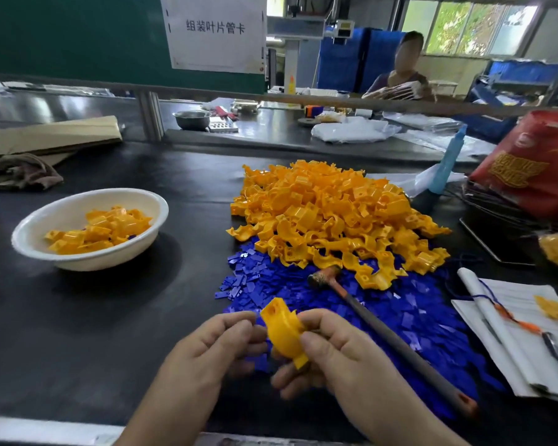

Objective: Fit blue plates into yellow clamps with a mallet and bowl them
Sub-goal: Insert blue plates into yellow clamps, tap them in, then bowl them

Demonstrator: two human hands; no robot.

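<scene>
White sheet (216,30), 12 o'clock: printed 组装叶片管卡. Yellow clamp (284,333), glossy moulded plastic, curved saddle shape, 6 o'clock: gripped between left hand (219,346) and right hand (335,355), fingers curled round it. Mallet (384,329), 4 o'clock, lying across flat blue plates (426,317). Heaped clamps (329,214), 1 o'clock. White bowl (62,212), 9 o'clock, part-filled with clamps.

Yellow clamps (329,217), blue plates (409,313), white bowl (39,233), black table (94,317).
</scene>
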